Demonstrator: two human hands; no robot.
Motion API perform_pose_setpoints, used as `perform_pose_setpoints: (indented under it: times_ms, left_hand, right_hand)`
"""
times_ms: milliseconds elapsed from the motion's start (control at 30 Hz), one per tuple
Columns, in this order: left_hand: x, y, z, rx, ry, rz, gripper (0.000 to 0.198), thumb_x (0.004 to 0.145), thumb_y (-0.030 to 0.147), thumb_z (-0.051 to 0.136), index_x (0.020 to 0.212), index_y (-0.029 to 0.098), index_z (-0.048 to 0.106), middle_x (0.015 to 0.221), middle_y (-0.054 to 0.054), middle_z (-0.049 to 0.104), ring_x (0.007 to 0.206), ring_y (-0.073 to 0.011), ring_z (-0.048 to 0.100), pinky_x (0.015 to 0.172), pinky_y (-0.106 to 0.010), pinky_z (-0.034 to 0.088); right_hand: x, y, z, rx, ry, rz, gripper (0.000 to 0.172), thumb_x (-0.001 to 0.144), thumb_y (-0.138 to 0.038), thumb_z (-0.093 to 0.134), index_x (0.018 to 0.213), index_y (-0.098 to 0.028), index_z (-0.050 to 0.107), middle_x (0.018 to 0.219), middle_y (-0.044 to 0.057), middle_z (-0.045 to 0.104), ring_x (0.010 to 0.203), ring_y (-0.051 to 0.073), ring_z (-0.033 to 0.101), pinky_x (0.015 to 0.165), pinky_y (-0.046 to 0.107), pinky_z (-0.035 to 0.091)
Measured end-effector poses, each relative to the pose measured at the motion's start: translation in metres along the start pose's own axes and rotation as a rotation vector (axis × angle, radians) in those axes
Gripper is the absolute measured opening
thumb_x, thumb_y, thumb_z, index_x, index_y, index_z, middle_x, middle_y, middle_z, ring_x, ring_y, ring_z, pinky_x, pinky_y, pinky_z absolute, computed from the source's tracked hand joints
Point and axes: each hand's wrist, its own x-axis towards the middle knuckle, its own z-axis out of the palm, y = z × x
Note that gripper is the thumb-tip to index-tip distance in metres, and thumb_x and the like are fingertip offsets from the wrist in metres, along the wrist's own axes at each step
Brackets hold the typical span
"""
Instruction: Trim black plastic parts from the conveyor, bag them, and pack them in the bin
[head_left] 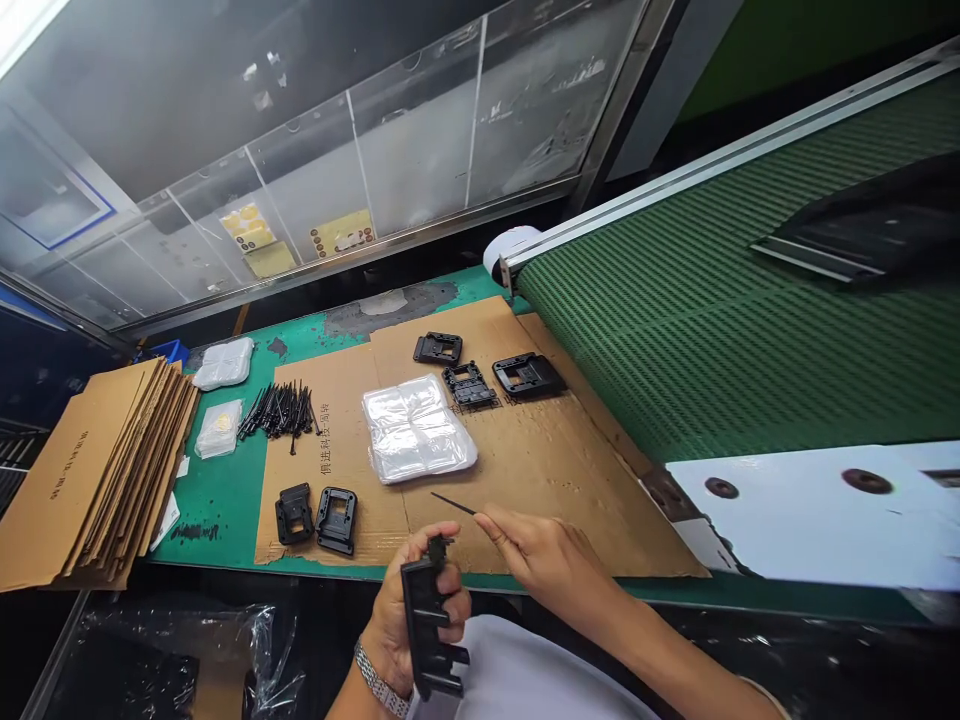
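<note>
My left hand (420, 610) grips a black moulded plastic part (429, 625) upright, with a metal bracelet on the wrist. My right hand (547, 565) pinches a thin black cable tie (454, 504) between thumb and fingers, its tip pointing left just above the other hand. Both hands are over the front edge of a flattened cardboard sheet (540, 470). On that sheet lie several similar black plastic parts (469, 385), a heap of black cable ties (277, 413) and a stack of clear plastic bags (416, 428).
The cardboard lies on a worn green workbench (202, 500). A stack of flat cardboard blanks (97, 470) stands at the left. A green conveyor belt (675, 300) runs along the right side, with a glass panel (300, 130) behind the bench and crumpled plastic (187, 650) below.
</note>
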Motion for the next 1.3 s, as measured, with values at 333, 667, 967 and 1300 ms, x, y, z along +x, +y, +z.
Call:
perform_pose_setpoints:
  times_ms: [333, 667, 967, 1300]
  left_hand:
    - [-0.006, -0.018, -0.007, -0.292, -0.037, -0.110, 0.043, 0.075, 0.050, 0.052, 0.113, 0.030, 0.055, 0.074, -0.001, 0.042, 0.047, -0.0043, 0.028, 0.036, -0.015, 0.023]
    - [0.002, -0.013, -0.005, -0.473, 0.062, -0.094, 0.022, 0.080, 0.027, 0.050, 0.097, 0.021, 0.063, 0.084, -0.004, 0.052, 0.069, -0.0082, 0.051, 0.055, -0.016, 0.043]
    - [0.043, -0.041, -0.024, -0.409, 0.439, -0.135, 0.012, 0.076, 0.023, 0.051, 0.073, 0.013, 0.058, 0.072, -0.006, 0.059, 0.066, -0.0141, 0.055, 0.063, -0.024, 0.043]
    - [0.036, -0.031, -0.056, -0.211, 0.865, -0.006, 0.020, 0.075, 0.018, 0.045, 0.095, 0.017, 0.049, 0.089, -0.005, 0.053, 0.074, -0.0136, 0.052, 0.069, -0.025, 0.036]
  right_hand:
    - [0.001, 0.098, 0.054, -0.537, -0.042, 0.379, 0.028, 0.087, -0.022, 0.036, 0.082, -0.015, 0.062, 0.077, 0.013, 0.059, 0.075, 0.025, 0.054, 0.055, 0.029, 0.034]
    - [-0.008, 0.071, 0.046, -0.052, 0.238, 0.120, 0.027, 0.087, -0.029, 0.035, 0.097, -0.015, 0.056, 0.090, 0.013, 0.059, 0.088, 0.025, 0.054, 0.077, 0.037, 0.044]
    - [-0.007, 0.013, 0.069, 0.615, -0.022, 0.119, 0.037, 0.083, -0.035, 0.041, 0.114, -0.016, 0.051, 0.104, 0.010, 0.063, 0.094, 0.022, 0.060, 0.080, 0.033, 0.049]
    - [0.065, 0.079, 0.083, 0.236, -0.218, 0.080, 0.015, 0.071, -0.019, 0.050, 0.074, -0.016, 0.064, 0.080, 0.009, 0.065, 0.080, 0.024, 0.057, 0.071, 0.035, 0.044]
